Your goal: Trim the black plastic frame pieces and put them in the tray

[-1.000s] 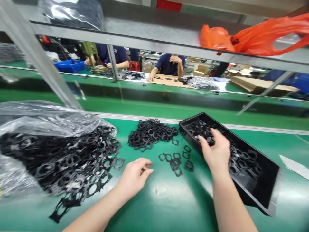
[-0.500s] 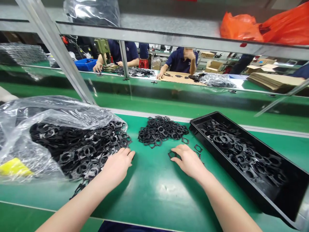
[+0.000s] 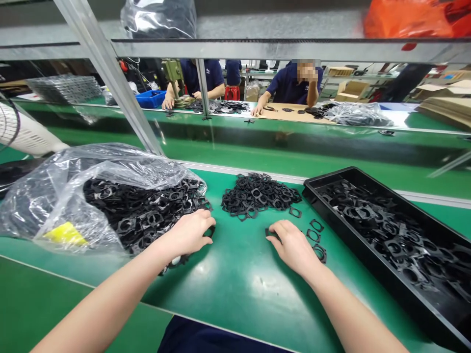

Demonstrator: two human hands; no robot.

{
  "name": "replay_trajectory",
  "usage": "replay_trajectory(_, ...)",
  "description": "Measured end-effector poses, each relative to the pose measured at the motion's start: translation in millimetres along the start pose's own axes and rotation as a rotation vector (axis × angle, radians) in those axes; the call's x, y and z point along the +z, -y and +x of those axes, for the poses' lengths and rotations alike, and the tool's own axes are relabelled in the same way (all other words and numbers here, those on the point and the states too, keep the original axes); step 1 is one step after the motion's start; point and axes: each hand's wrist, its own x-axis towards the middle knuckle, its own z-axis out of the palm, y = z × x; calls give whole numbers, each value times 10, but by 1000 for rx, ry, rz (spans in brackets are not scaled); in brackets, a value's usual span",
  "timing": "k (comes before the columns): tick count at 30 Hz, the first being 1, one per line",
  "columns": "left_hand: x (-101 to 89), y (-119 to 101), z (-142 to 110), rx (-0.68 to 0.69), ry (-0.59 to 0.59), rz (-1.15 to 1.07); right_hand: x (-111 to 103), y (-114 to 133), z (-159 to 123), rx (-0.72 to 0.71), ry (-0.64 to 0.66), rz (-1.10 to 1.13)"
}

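Note:
My left hand (image 3: 189, 234) lies on the near edge of a pile of black plastic frame parts (image 3: 147, 211) spilling from a clear plastic bag (image 3: 91, 166); its fingers curl over one part. My right hand (image 3: 292, 245) is palm down on the green mat, thumb and fingertips closed on a single black frame part (image 3: 267, 231). A few loose parts (image 3: 316, 226) lie just right of it. Between and beyond my hands sits a small heap of parts (image 3: 259, 193). A black tray (image 3: 331, 172) at the right holds many more parts (image 3: 386, 230).
A slanted metal post (image 3: 110, 78) rises behind the bag, under a shelf (image 3: 257, 46). Across the green conveyor (image 3: 257, 147), other people in dark blue sit at a second bench with a blue bin (image 3: 150, 98). A white fan (image 3: 22, 130) stands far left.
My right hand left the tray and came down onto the loose parts on the mat. My left hand moved left onto the edge of the bag's pile and curled. The view shifted left.

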Motion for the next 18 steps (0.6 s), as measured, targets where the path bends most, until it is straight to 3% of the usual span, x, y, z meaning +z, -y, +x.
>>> replay_trajectory(9,-56,-7,35,17,-21,35,2,84,4,-133,47,-270)
replay_trajectory(18,-134,122,94,2,-92,-31,-22,65,-17,-117,76,-172)
